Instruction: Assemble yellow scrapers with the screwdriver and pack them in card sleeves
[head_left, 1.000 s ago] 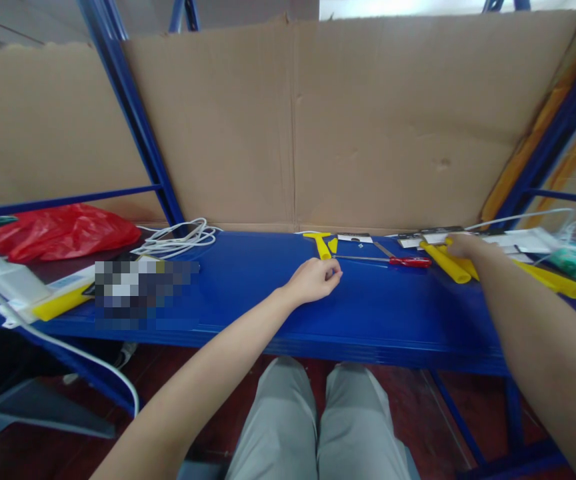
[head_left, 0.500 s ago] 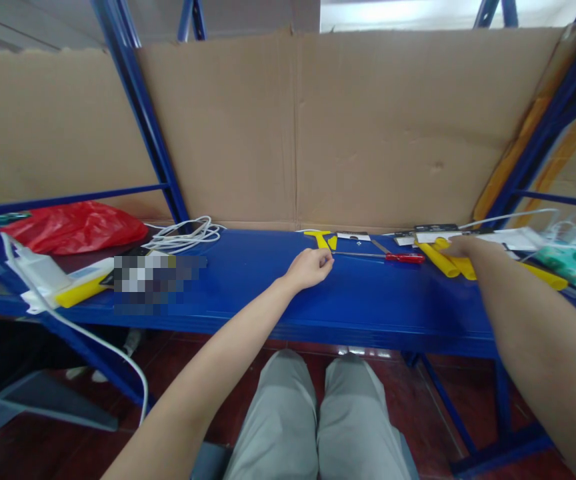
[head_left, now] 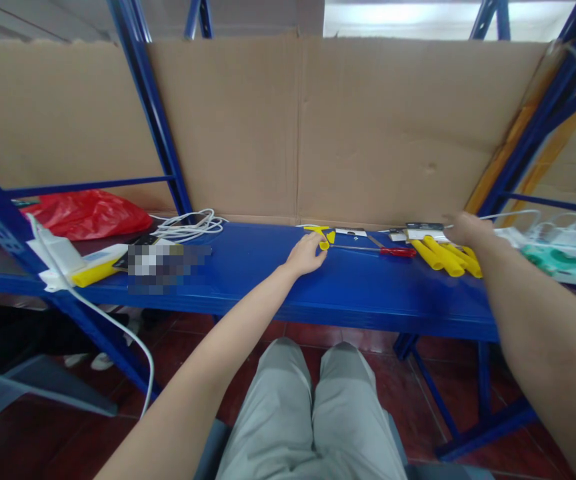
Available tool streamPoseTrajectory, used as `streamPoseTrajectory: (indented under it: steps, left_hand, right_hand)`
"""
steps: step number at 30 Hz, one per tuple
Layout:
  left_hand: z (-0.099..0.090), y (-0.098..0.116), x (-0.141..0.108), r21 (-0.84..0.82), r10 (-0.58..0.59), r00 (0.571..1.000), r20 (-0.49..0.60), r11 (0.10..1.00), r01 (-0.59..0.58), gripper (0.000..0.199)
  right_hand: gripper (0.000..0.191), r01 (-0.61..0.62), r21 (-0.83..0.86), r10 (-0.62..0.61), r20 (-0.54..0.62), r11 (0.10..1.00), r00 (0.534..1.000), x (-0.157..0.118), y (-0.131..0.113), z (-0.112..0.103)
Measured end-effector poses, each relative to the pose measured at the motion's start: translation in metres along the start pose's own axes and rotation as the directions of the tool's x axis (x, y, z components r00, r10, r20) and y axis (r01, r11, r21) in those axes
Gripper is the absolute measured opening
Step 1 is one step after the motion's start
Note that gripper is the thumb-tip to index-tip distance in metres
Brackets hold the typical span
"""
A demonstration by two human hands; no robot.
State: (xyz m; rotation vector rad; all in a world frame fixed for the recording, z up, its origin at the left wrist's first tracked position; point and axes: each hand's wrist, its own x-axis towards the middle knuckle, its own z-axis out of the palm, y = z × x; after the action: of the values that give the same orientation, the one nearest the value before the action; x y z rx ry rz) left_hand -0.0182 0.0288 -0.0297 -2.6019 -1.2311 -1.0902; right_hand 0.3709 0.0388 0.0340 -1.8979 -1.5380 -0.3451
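Observation:
My left hand (head_left: 304, 255) rests on the blue shelf with its fingers curled round the lower end of a yellow T-shaped tool (head_left: 317, 230), whose round handle end faces me. Just right of it lies a screwdriver (head_left: 397, 252) with a red handle and a long thin shaft. My right hand (head_left: 468, 229) reaches to the back right, beside black-and-white packets (head_left: 425, 231) and above several yellow tubular handles (head_left: 449, 259). Its fingers are blurred and partly hidden, so whether they hold anything cannot be made out. A small yellow piece (head_left: 331, 237) lies beside the T-shaped tool.
A cardboard sheet (head_left: 368, 133) stands along the back of the blue shelf (head_left: 258, 273). At left are a coiled white cable (head_left: 193, 225), a red plastic bag (head_left: 93, 217) and a white plug-in block (head_left: 55, 253). Green-and-white items (head_left: 551, 257) with cables lie at right, near a blue post (head_left: 538, 113).
My right hand has moved off the yellow handles to the back, uncovering them. My left hand has turned, and the yellow handle end now shows at its fingers. The view has shifted slightly.

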Motion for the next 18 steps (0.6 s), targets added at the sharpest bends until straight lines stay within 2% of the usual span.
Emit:
streamPoseTrajectory:
  steps: [2, 5, 8, 11, 14, 16, 18]
  left_hand:
    - [0.004, -0.003, 0.0, -0.006, 0.003, 1.0, 0.008, 1.0, -0.003, 0.032]
    - [0.009, -0.008, 0.0, -0.005, -0.001, 0.998, 0.067, 1.0, 0.001, 0.046]
    - [0.015, -0.011, 0.002, 0.02, -0.004, 0.989, 0.151, 1.0, 0.001, 0.054]
    - [0.02, -0.014, 0.005, 0.054, -0.077, 0.964, 0.254, 0.996, 0.065, 0.055]
    - [0.023, -0.015, 0.008, 0.071, -0.161, 0.92, 0.358, 0.987, 0.145, 0.053]
    - [0.023, -0.015, 0.009, 0.081, -0.188, 0.897, 0.4, 0.982, 0.17, 0.051]
    - [0.022, -0.014, 0.009, 0.088, -0.195, 0.891, 0.41, 0.981, 0.174, 0.051]
  right_hand:
    - [0.038, 0.052, -0.15, -0.048, 0.034, 0.987, 0.998, -0.01, -0.02, -0.005]
    - [0.044, 0.114, -0.224, -0.123, -0.026, 0.968, 0.992, -0.028, -0.049, -0.002]
    - [0.046, 0.228, -0.239, -0.261, -0.119, 0.944, 0.958, -0.044, -0.068, 0.016]
    - [0.051, 0.327, -0.251, -0.378, -0.193, 0.911, 0.905, -0.058, -0.076, 0.042]
    - [0.05, 0.341, -0.258, -0.392, -0.177, 0.904, 0.903, -0.071, -0.083, 0.06]
    - [0.046, 0.355, -0.266, -0.397, -0.125, 0.896, 0.909, -0.078, -0.088, 0.064]
    - [0.045, 0.35, -0.277, -0.392, -0.11, 0.895, 0.913, -0.082, -0.094, 0.062]
